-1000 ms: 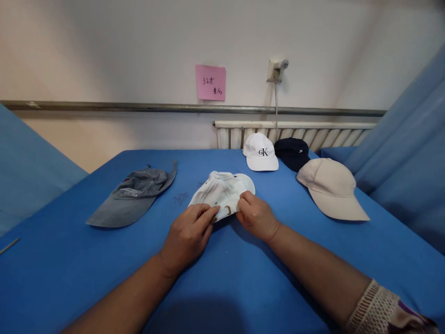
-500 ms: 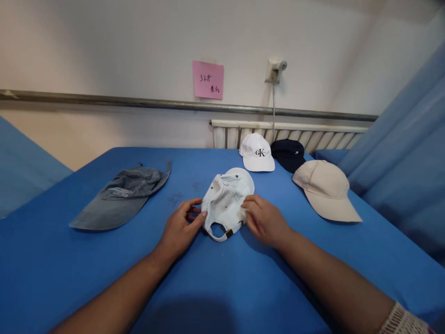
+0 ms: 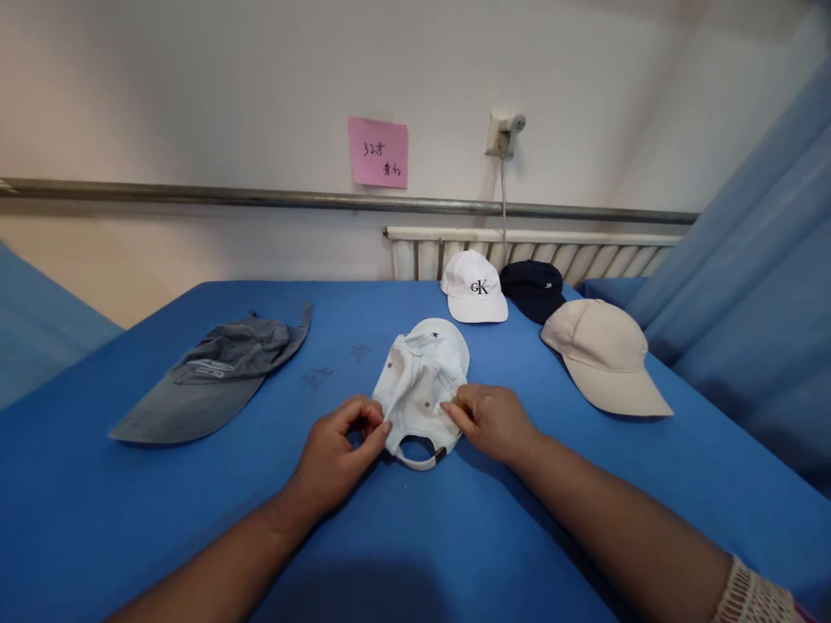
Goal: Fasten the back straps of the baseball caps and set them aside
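A pale, whitish baseball cap [image 3: 421, 381] lies on the blue-covered bed [image 3: 363, 554], its brim pointing away and its strap opening towards me. The crown looks creased and slack. My left hand [image 3: 344, 441] pinches the cap's left edge near the strap between thumb and fingers. On the opposite side, my right hand [image 3: 490, 420] grips the right edge, fingers curled and thumb on the fabric. A dark buckle shows on the strap between the hands.
A crumpled grey cap [image 3: 214, 376] lies at left. Back right stand a white cap [image 3: 473, 287] with black letters, a navy cap [image 3: 533, 290] and a beige cap [image 3: 603, 355]. Behind are a radiator [image 3: 421, 255] and a metal rail [image 3: 260, 198]. A blue curtain [image 3: 766, 285] hangs at right.
The pale cap has come slightly towards me, and its crown looks more flattened. My left fingers have closed on its edge. The view has shifted a little.
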